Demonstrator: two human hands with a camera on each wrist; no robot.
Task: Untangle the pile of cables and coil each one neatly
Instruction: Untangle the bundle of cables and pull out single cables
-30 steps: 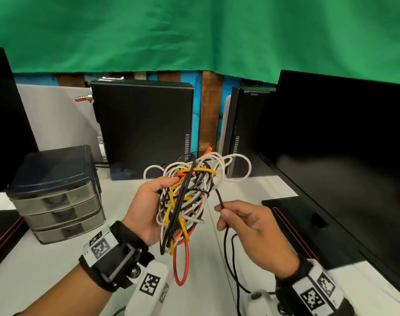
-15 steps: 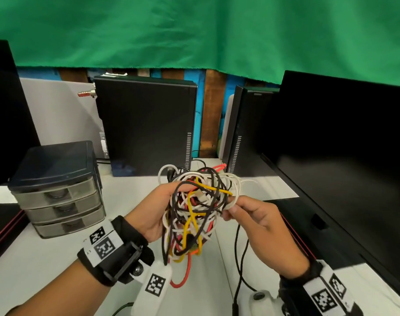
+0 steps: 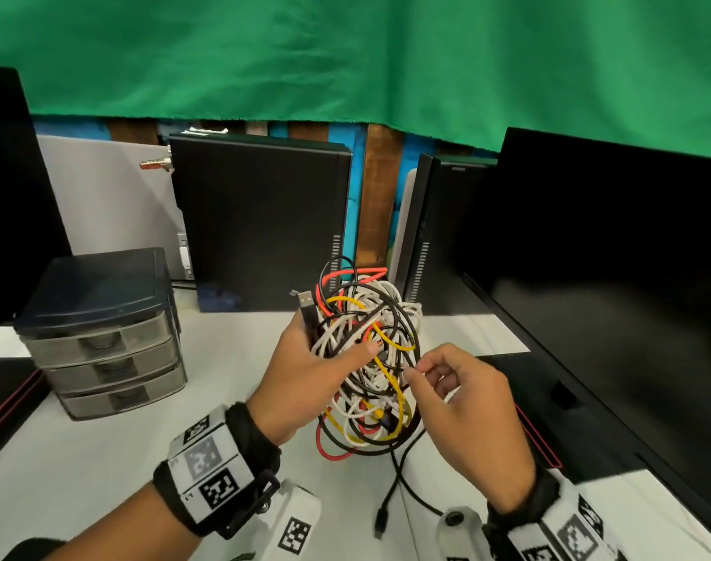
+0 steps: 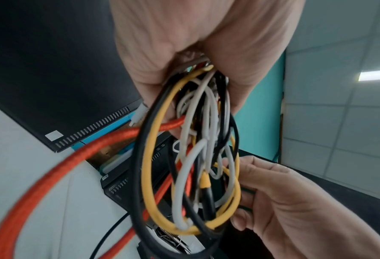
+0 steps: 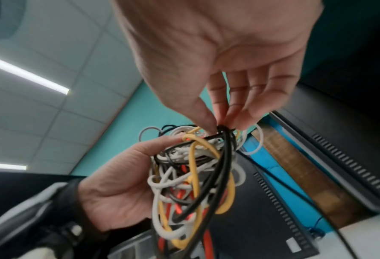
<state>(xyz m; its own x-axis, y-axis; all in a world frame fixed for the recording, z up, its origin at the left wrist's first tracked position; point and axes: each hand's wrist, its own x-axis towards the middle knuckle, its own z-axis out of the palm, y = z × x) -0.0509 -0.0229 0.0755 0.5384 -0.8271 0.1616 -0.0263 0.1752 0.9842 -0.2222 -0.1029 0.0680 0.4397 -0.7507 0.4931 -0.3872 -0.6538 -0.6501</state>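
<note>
Red braided cable [image 4: 58, 168]: woven fabric sheath, coarse texture; one wide loop hangs out of the bundle.
Cable bundle [image 3: 366, 358]: tangled round cords in four colours: white, black, yellow, red; held above the counter [image 3: 102, 459], in front of the person.
White cords [image 4: 184, 175]: smooth, matte; count not determinable.
Yellow cable [image 4: 153, 140]: smooth rubbery jacket, long oval loop.
USB plug [image 3: 305, 299]: flat metal shell on a black body; projects from the top of the left hand's grip.
Left hand [image 3: 305, 370]: fingers and thumb wrapped around the bundle, holding it up.
Right hand [image 3: 463, 398]: thumb and fingertips pinched narrowly on a thin black cable [image 5: 225, 157] at the bundle's right edge.
Loose black cable end [image 3: 382, 520]: trails down onto the counter.
Drawer unit [image 3: 102, 338]: translucent grey plastic, three drawers, dark lid.
Wrist bands [image 3: 212, 467]: two, printed with square black-and-white markers; no legible writing.
</note>
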